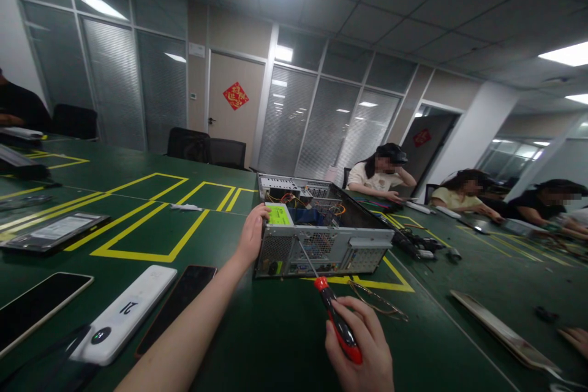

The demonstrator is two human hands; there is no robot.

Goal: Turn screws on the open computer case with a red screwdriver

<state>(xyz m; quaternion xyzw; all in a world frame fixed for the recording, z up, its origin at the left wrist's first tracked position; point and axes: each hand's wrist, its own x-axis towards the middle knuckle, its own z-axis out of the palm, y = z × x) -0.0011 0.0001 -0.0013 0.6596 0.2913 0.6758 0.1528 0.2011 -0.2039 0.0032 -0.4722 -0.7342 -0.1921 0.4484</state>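
An opened computer case (367, 242) lies on the green table with its rear panel towards me. Inside, wires and a power supply (278, 214) with a yellow-green label are visible. My left hand (252, 236) is at the case's left side, its fingers bent over the power supply's edge. In my right hand (362, 343) is a red and black screwdriver (339, 321), held by the handle. Its thin shaft points up and away, with the tip at or close to the rear panel; contact cannot be made out.
A white power bank (133, 312) marked 21 lies between two dark phones, one black (41, 306). A hard drive (55, 233) is farther left. Thin wire-framed glasses (379, 303) lie before the case. Cables (416, 242) lie right. Several people sit around the table.
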